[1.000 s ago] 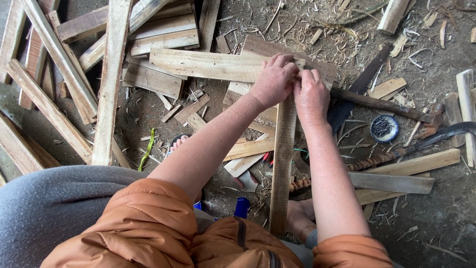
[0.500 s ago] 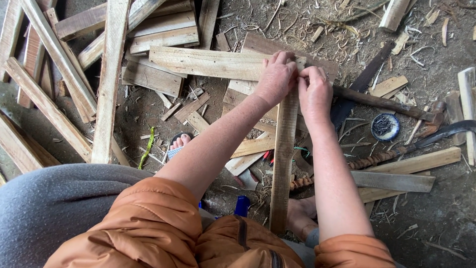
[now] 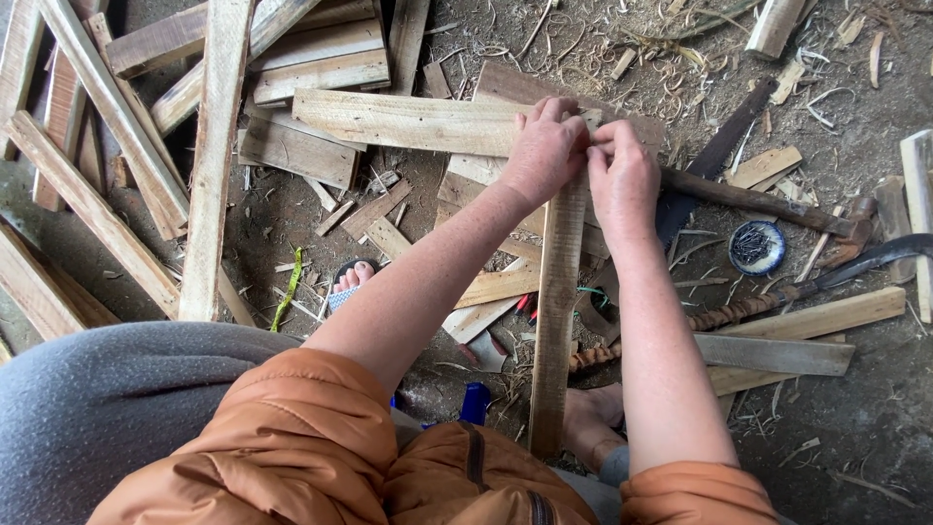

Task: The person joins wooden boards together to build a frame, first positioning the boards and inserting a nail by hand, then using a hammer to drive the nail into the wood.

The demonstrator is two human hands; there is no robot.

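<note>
A: Where are the hands?

B: Both meet at the far end of a long, narrow wooden slat [image 3: 557, 321] that runs from the person's lap out toward a wider rough plank [image 3: 408, 122] lying crosswise on the ground. The left hand [image 3: 544, 156] is curled over the slat's end, fingers bent and closed on it. The right hand [image 3: 622, 180] sits just beside it, fingertips pinched together at the same spot; what they pinch is too small to tell.

A: What is the wood like?

B: Pale, sawn, coarse-grained, with splintery edges. The slat is straight and thin; the plank is broader and weathered.

A: And around them?

B: Bare packed dirt [image 3: 875, 418] strewn with curled shavings and offcuts. To the right, a small round blue tin [image 3: 756, 247] holding dark nails, near a dark curved blade [image 3: 875, 258] with a wrapped handle. At the left edge, a heap of long grey-brown boards [image 3: 209, 165] leaning over one another. Orange puffy sleeves [image 3: 292, 447] fill the near edge
</note>
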